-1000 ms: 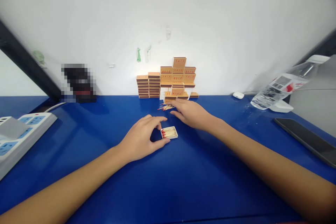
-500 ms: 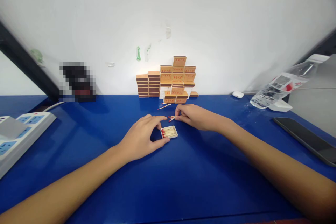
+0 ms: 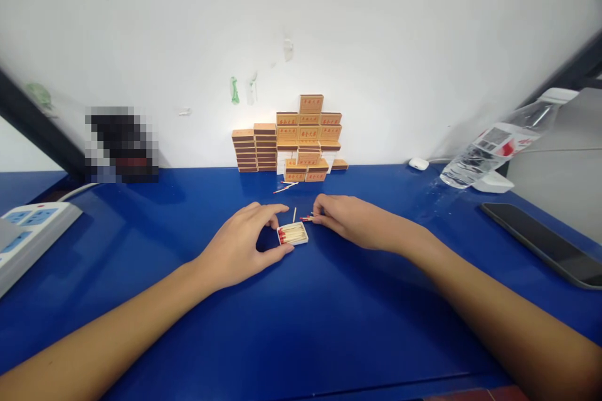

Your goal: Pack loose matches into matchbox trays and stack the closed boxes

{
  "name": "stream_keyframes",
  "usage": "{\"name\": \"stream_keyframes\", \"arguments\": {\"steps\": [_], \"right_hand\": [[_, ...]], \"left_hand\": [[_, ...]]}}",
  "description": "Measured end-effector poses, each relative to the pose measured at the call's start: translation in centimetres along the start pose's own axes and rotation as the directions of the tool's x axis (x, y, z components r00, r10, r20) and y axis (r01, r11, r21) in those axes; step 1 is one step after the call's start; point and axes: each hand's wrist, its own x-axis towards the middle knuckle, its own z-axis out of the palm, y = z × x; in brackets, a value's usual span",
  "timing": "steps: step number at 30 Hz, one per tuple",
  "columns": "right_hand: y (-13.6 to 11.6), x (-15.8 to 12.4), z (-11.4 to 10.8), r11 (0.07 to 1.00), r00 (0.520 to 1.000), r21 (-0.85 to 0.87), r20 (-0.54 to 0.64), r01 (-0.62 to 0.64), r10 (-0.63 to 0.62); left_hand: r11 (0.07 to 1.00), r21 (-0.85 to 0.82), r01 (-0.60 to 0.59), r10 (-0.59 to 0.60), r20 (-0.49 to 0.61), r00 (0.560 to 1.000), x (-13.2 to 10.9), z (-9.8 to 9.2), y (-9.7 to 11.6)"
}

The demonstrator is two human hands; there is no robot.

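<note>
An open matchbox tray (image 3: 293,234) full of red-tipped matches lies on the blue table (image 3: 301,326). My left hand (image 3: 244,244) grips the tray's left end between thumb and fingers. My right hand (image 3: 350,220) is just right of the tray and pinches a few matches (image 3: 306,218) at their ends, with the red tips pointing left above the tray's far edge. One match (image 3: 294,215) stands tilted at the tray's far edge. A few loose matches (image 3: 285,187) lie farther back.
Stacks of closed matchboxes (image 3: 291,141) stand against the white wall. A white power strip (image 3: 28,232) sits at the left, a dark pixelated object (image 3: 121,145) behind it. At the right are a tilted water bottle (image 3: 498,144), a white earbud case (image 3: 418,164) and a black phone (image 3: 540,241).
My right hand drew back from the loose matches near the stacks with a few matches pinched, and brought them to the tray. My left hand kept its grip on the tray.
</note>
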Motion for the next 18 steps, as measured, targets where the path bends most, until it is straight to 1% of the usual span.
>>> {"name": "stream_keyframes", "arguments": {"steps": [4, 7, 9, 14, 16, 18], "right_hand": [[-0.2, -0.6, -0.6, 1.0, 1.0, 0.007, -0.031, 0.002, -0.002], [-1.1, -0.8, -0.9, 0.999, 0.998, 0.037, -0.061, 0.026, -0.024], [-2.1, -0.8, -0.6, 0.997, 0.997, 0.046, -0.062, 0.056, -0.053], [-4.1, -0.7, 0.4, 0.995, 0.995, 0.0, -0.022, 0.096, -0.096], [-4.2, -0.7, 0.4, 0.993, 0.993, 0.018, -0.035, 0.117, -0.116], [-3.8, -0.8, 0.1, 0.989, 0.988, 0.047, -0.075, 0.138, -0.134]], "left_hand": [[1.0, -0.003, -0.005, 0.005, 0.0, 1.0, 0.0, 0.0, 0.0], [1.0, -0.006, -0.008, 0.008, 0.0, 1.0, 0.0, 0.1, 0.0], [1.0, -0.007, -0.01, 0.01, 0.006, 1.0, 0.0, 0.1, 0.0], [0.999, -0.01, -0.031, 0.031, 0.012, 0.999, 0.0, 0.1, 0.0], [0.999, -0.007, -0.035, 0.035, 0.012, 0.999, 0.0, 0.2, 0.0], [0.999, -0.007, -0.035, 0.035, 0.017, 0.999, 0.0, 0.1, 0.0]]}}
